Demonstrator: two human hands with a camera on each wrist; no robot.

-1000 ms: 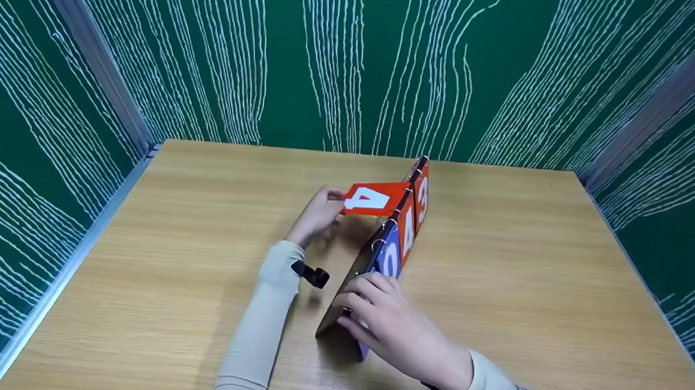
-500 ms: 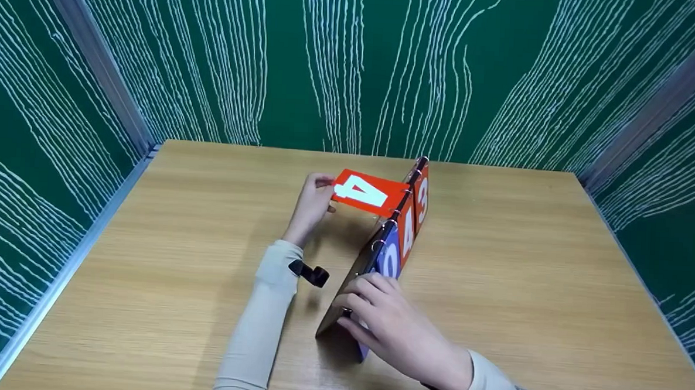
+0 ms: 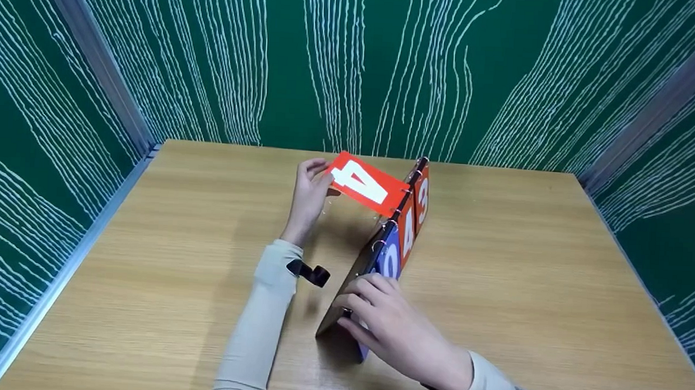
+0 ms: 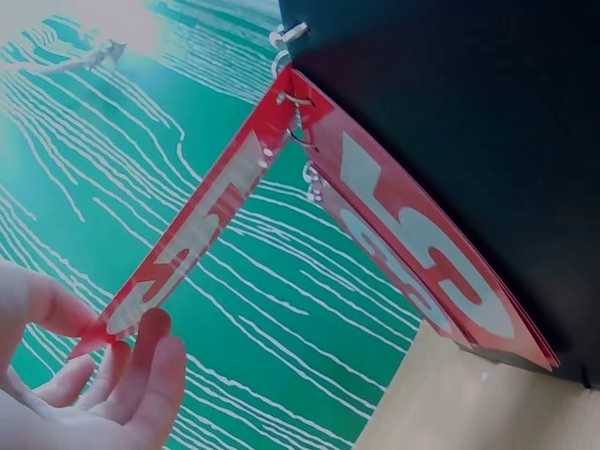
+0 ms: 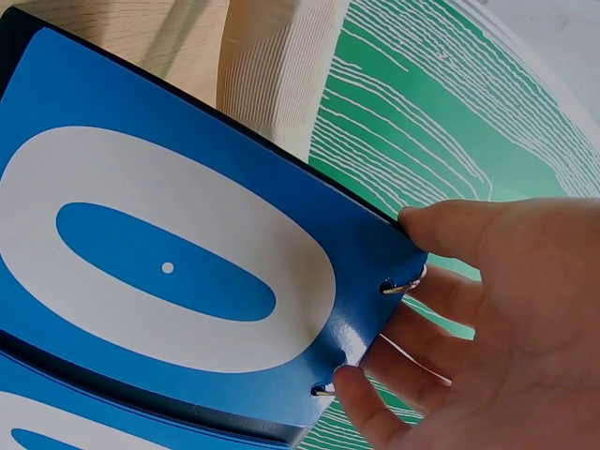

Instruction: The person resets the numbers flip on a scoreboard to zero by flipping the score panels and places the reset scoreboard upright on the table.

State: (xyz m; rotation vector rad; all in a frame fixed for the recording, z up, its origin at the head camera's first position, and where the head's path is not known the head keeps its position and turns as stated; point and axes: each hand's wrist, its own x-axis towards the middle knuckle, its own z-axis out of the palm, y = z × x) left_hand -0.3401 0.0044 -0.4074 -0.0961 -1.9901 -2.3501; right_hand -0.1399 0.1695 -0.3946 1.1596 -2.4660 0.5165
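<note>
A flip scoreboard (image 3: 345, 291) with a black backing stands tilted like a tent on the table. Its right face carries red cards with a 4 and a 3, and a blue 0 card (image 5: 169, 375). My left hand (image 3: 308, 202) pinches the outer edge of a red number card (image 3: 364, 184), marked 4, lifted from the top rings to the left side. In the left wrist view, another red card (image 4: 422, 225) hangs against the black back. My right hand (image 3: 403, 332) grips the near top corner of the scoreboard, thumb and fingers on both sides beside the rings (image 5: 401, 287).
The wooden table (image 3: 554, 286) extends on both sides of the scoreboard. Green walls (image 3: 505, 79) with white wavy lines enclose the back and sides. A black wrist camera (image 3: 317, 276) juts from the left sleeve.
My left hand has moved away from me and a little left, swinging the red 4 card higher and farther out from the rings. My right hand keeps its hold in place.
</note>
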